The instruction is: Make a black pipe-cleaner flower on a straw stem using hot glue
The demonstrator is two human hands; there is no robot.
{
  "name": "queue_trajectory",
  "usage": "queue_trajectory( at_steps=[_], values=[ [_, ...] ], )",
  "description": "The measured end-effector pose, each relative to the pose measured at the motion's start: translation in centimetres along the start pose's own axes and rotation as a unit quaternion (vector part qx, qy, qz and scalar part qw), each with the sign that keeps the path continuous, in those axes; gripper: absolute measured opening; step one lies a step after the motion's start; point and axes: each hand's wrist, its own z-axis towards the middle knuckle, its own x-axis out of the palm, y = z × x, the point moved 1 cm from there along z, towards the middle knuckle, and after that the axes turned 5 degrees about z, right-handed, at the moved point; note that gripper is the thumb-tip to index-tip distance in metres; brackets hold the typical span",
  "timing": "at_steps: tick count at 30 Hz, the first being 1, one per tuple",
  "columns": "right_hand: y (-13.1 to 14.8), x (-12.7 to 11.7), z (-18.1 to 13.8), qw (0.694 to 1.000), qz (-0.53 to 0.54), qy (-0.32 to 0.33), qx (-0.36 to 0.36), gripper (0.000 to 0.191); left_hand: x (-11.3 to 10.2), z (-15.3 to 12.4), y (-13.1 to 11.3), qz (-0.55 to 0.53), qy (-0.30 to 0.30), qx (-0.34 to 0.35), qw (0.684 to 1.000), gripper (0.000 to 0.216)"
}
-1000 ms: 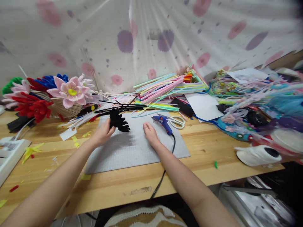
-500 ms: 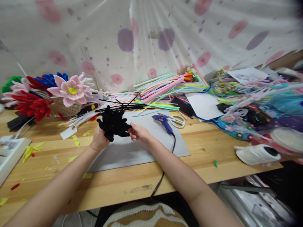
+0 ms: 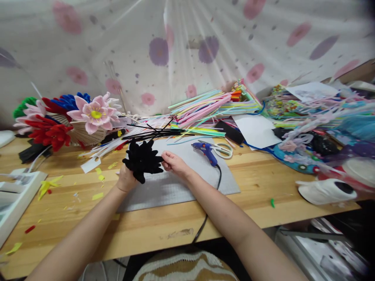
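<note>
A power strip [image 3: 32,183] and bright flowers [image 3: 95,113] sit left on the surface [image 3: 249,171]. The left hand [image 3: 127,178] curls under a black flower [image 3: 142,159] above the mat [image 3: 175,193], spread petals facing the camera, long axis unclear; the right hand [image 3: 175,163] pinches a rightward petal tip. Then glue gun [image 3: 208,153], scissors [image 3: 231,152], spool [image 3: 320,192].

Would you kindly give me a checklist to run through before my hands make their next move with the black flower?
1. Left hand supporting the black flower: ok.
2. Right hand pinching its edge: ok.
3. Glue gun apart from both hands: ok.
4. Glue gun hot: cannot tell.
5. Cord clear of the right forearm: not ok, passes beneath.
6. Table free of scraps: not ok, yellow scraps at left.
</note>
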Motion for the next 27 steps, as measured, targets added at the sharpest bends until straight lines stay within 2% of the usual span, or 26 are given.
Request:
queue_trajectory(
  at_steps=[4,6,10,13,18,20,24,27],
  values=[
    [0.0,0.4,-0.5,0.999,0.036,-0.006,-0.022,0.042,0.1,0.1,-0.3,-0.032,0.032,-0.016,0.999,0.045],
    [-0.1,0.3,-0.6,0.999,0.038,-0.013,-0.02,0.042,0.2,0.0,-0.3,-0.012,0.02,-0.012,1.0,0.046],
    [-0.2,-0.3,-0.3,0.999,0.0,-0.053,-0.001,0.041,0.1,-0.1,-0.4,0.067,-0.008,0.019,0.998,0.047],
    [0.3,-0.4,-0.3,0.995,-0.033,-0.09,-0.014,0.038,0.0,-0.1,-0.7,0.102,0.015,0.049,0.993,0.046],
    [0.7,0.4,-0.2,0.988,-0.123,-0.092,-0.029,0.023,-0.1,0.0,-1.6,0.159,0.034,0.089,0.983,0.043],
    [0.6,0.3,0.0,0.981,-0.14,-0.125,-0.042,0.024,-0.2,0.0,-2.0,0.187,0.03,0.096,0.977,0.043],
    [0.2,-0.9,0.2,0.961,-0.1,-0.252,-0.06,0.027,-0.6,-0.2,-3.0,0.235,0.025,0.104,0.966,0.044],
    [0.4,-1.9,-0.1,0.958,-0.076,-0.272,-0.057,0.029,-1.0,-0.3,-3.5,0.257,0.023,0.095,0.961,0.048]
  ],
)
